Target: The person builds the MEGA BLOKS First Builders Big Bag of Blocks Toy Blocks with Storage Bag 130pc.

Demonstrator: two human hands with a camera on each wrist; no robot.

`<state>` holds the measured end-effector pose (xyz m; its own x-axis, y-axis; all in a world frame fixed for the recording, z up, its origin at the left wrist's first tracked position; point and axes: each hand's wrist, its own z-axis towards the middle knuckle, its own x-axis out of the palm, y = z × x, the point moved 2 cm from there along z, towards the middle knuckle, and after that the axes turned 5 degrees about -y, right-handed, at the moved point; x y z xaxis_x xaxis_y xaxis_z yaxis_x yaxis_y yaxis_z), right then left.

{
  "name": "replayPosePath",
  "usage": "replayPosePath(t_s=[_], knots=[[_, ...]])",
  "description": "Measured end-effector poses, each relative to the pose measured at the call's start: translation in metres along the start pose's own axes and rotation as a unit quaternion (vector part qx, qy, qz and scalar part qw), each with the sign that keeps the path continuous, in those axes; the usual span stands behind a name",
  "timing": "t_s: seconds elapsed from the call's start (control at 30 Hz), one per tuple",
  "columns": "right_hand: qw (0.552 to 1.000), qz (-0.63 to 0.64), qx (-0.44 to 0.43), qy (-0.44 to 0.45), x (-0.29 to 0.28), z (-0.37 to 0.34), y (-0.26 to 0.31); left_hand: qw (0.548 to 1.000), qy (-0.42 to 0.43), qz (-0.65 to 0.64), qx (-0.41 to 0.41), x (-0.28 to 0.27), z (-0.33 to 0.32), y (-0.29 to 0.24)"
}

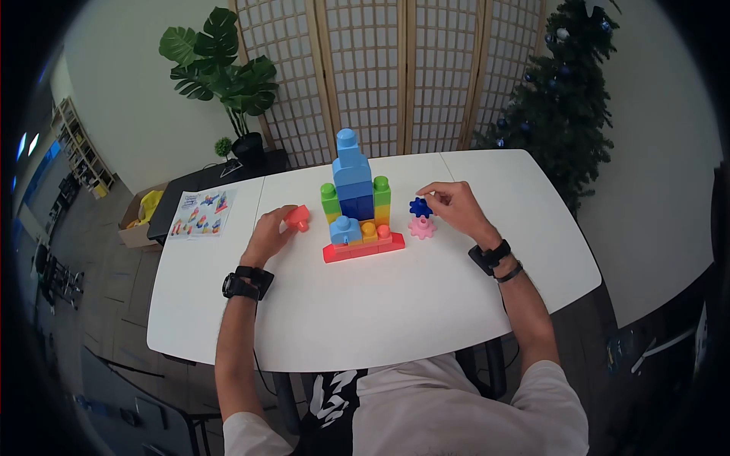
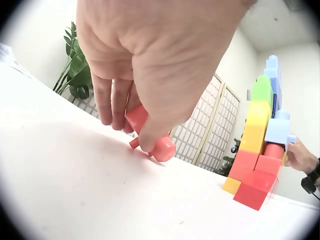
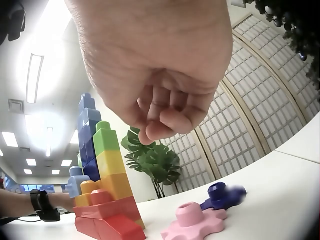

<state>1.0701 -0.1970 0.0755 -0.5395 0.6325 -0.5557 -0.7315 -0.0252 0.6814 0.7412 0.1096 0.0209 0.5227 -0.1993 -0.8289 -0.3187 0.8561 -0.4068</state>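
Note:
My left hand [image 1: 268,237] pinches a red toy block [image 1: 297,218] between thumb and fingers, close over the table left of a block tower. In the left wrist view the red block's round stud [image 2: 164,149] points out past the thumb. The tower [image 1: 354,199] has a red base, yellow and green sides, and a tall blue stack in the middle. My right hand [image 1: 454,207] hovers right of the tower with loosely bent fingers and nothing between them. Below it, a dark blue gear [image 3: 220,196] lies beside a pink gear [image 3: 192,223].
A printed sheet [image 1: 202,214] with pictures of block models lies at the white table's [image 1: 365,319] left end. Behind stand a potted plant [image 1: 220,72], a folding screen [image 1: 369,76] and a decorated tree [image 1: 555,99]. A cardboard box [image 1: 137,237] sits beyond the left edge.

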Motion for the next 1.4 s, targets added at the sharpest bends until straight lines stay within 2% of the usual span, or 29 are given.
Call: replayPosePath(t_s=[0.03, 0.1, 0.13, 0.17, 0.2, 0.23, 0.27, 0.3, 0.33, 0.4, 0.5, 0.67, 0.73, 0.77, 0.83, 0.87, 0.93, 1.07, 1.1, 1.13, 1.23, 1.4], knots=[[1.000, 0.000, 0.002, -0.002, 0.000, -0.001, 0.005, 1.000, 0.002, 0.000, 0.002, -0.002, 0.001, -0.001], [0.999, 0.033, -0.018, 0.004, 0.001, -0.004, 0.018, 0.995, 0.020, -0.067, -0.069, -0.009, -0.004, 0.000], [0.999, 0.034, -0.016, 0.004, 0.002, -0.005, 0.025, 0.995, 0.022, -0.067, -0.069, -0.015, -0.008, 0.001], [0.999, 0.035, -0.040, 0.013, 0.003, -0.008, 0.034, 0.974, 0.018, -0.206, -0.087, -0.022, -0.012, 0.001], [0.997, 0.036, -0.063, 0.023, 0.003, -0.010, 0.044, 0.934, 0.014, -0.342, -0.103, -0.028, -0.015, 0.000], [0.997, 0.037, -0.062, 0.022, 0.003, -0.011, 0.056, 0.908, 0.021, -0.400, -0.119, -0.046, -0.020, -0.026], [0.994, 0.017, -0.103, 0.038, 0.005, -0.013, 0.071, 0.909, 0.023, -0.399, -0.121, -0.056, -0.022, -0.041], [0.988, -0.002, -0.145, 0.055, 0.009, -0.015, 0.085, 0.895, 0.043, -0.431, -0.104, -0.064, -0.025, -0.054], [0.988, 0.001, -0.144, 0.058, 0.016, -0.015, 0.094, 0.880, 0.061, -0.463, -0.088, -0.071, -0.028, -0.070], [0.949, 0.054, -0.312, -0.001, 0.028, -0.016, 0.120, 0.877, 0.078, -0.469, -0.075, -0.073, -0.030, -0.110], [0.934, 0.077, -0.350, -0.004, 0.038, -0.020, 0.152, 0.861, 0.123, -0.493, 0.020, -0.064, -0.029, -0.151], [0.941, 0.060, -0.333, -0.002, 0.029, -0.019, 0.145, 0.849, 0.127, -0.512, 0.036, -0.051, -0.026, -0.160], [0.946, 0.057, -0.319, 0.005, 0.026, -0.020, 0.140, 0.919, 0.085, -0.384, -0.026, -0.055, -0.026, -0.160], [0.951, 0.021, -0.308, 0.008, 0.025, -0.020, 0.132, 0.919, 0.084, -0.384, -0.026, -0.055, -0.026, -0.160], [0.955, -0.014, -0.297, 0.013, 0.025, -0.019, 0.114, 0.969, -0.015, -0.240, -0.053, -0.060, -0.024, -0.156], [0.956, -0.043, -0.290, 0.007, 0.027, -0.018, 0.102, 0.969, -0.016, -0.240, -0.054, -0.056, -0.025, -0.151], [0.957, -0.072, -0.282, 0.001, 0.032, -0.017, 0.088, 0.981, -0.070, -0.178, -0.016, -0.040, -0.021, -0.134], [0.975, -0.063, -0.209, 0.039, 0.042, -0.022, 0.084, 0.975, -0.039, -0.217, -0.018, -0.003, -0.010, -0.114], [0.981, -0.050, -0.180, 0.056, 0.044, -0.022, 0.085, 0.967, 0.004, -0.252, -0.022, 0.010, -0.006, -0.102], [0.981, -0.051, -0.179, 0.056, 0.047, -0.022, 0.081, 0.956, 0.049, -0.287, -0.024, 0.015, -0.003, -0.102], [0.981, -0.046, -0.174, 0.068, 0.055, -0.023, 0.066, 0.944, 0.046, -0.326, -0.018, 0.023, -0.002, -0.101], [0.968, -0.058, -0.241, 0.047, 0.053, -0.022, 0.067, 0.944, 0.058, -0.325, -0.025, 0.021, 0.000, -0.101]])
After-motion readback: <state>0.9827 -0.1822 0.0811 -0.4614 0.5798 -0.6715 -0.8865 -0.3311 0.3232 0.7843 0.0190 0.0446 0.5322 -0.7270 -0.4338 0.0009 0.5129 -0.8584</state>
